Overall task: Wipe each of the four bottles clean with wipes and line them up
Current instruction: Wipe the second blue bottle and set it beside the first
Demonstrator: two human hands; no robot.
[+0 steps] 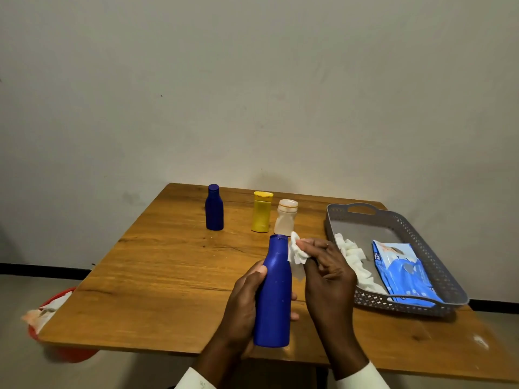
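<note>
Left hand (247, 301) grips blue bottle (273, 299) lower centre; right hand (327, 272) pinches wipe (296, 252) at neck; should rotate bottle, wipe downward.

Four bottles, one getting wiped

Big blue bottle (273, 293) is tilting off the desk, white wipe (296, 252) touching its neck; small blue bottle (214, 207), yellow bottle (261, 212) and white bottle (285, 218) are standing upright behind.

We can read no text anywhere. The blue wipes pack (404, 272) in the tray (404, 220) carries dark print along its left edge, too blurred and small to make out. The bottles show no labels we can read.
</note>
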